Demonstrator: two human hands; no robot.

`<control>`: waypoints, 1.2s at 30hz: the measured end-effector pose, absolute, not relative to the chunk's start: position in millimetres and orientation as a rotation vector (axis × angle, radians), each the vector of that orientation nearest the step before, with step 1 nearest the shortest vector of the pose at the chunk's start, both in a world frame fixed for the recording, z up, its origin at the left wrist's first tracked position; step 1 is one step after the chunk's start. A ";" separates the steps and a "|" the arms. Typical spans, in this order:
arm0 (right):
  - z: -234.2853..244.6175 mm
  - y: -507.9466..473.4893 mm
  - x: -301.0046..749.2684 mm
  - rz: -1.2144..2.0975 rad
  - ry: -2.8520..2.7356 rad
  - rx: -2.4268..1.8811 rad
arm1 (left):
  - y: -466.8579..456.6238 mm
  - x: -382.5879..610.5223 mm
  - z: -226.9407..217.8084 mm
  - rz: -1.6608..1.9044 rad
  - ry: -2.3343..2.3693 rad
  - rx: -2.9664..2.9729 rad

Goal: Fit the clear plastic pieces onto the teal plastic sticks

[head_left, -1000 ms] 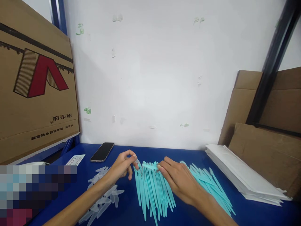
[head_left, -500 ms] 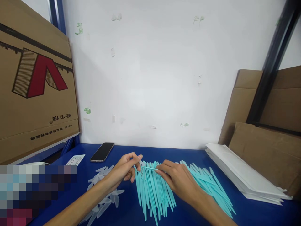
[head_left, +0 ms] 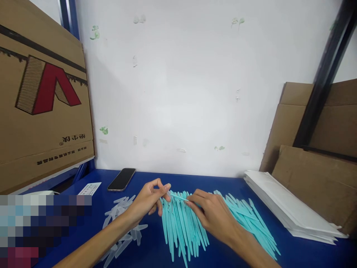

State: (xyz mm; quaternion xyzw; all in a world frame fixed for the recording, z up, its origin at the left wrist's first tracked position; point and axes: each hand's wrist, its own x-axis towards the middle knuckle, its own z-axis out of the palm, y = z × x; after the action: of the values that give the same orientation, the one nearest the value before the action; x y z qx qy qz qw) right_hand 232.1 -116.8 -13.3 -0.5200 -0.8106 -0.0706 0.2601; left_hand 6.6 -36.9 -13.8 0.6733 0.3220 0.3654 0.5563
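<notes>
Between the thumb and fingers of my right hand [head_left: 210, 208] is a slim turquoise plastic stick [head_left: 178, 196], which looks like an eyebrow razor. Its far end points left and meets a small translucent cap [head_left: 169, 193], pinched in my left hand [head_left: 153, 195]; my fingers partly hide the cap, and I cannot tell how far it sits on the stick. Under both hands lies a pile of similar turquoise sticks [head_left: 182, 227]. Loose translucent caps [head_left: 122, 243] are scattered below and beside my left forearm. Beyond my right hand is a second turquoise pile [head_left: 251, 216].
A phone [head_left: 122, 179] and a printed card [head_left: 89, 188] lie at the back left of the blue table [head_left: 156, 253]. Flat white envelopes or sheets [head_left: 290, 208] are stacked at right, before cardboard [head_left: 312, 182]. A large printed carton [head_left: 47, 96] stands at left.
The turquoise stick's left end has tilted upward toward my left fingertips, and the translucent cap there shows more clearly. My left hand has shifted slightly right; my right hand hardly moved.
</notes>
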 end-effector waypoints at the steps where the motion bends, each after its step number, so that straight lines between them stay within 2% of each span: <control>1: -13.5 -116.8 232.0 -0.171 -2.191 -1.409 | -36.9 6.5 -13.8 0.860 0.760 1.597; 11: -3.5 -121.3 222.8 0.257 -2.084 -1.306 | -40.3 8.3 -15.3 0.678 0.610 1.791; 29: -4.4 -127.7 212.5 0.362 -2.106 -1.240 | -48.3 4.8 -11.7 0.481 0.531 1.864; 36: -6.9 -130.1 206.3 0.235 -2.143 -1.289 | -51.6 4.3 0.2 0.487 0.558 1.925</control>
State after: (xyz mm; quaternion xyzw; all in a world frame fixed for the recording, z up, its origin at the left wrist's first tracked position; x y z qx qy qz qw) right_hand 206.3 -130.1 -6.9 -0.4880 -0.8112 0.0890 0.3097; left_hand 4.3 -51.6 0.2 0.8008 0.2322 0.2028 0.5136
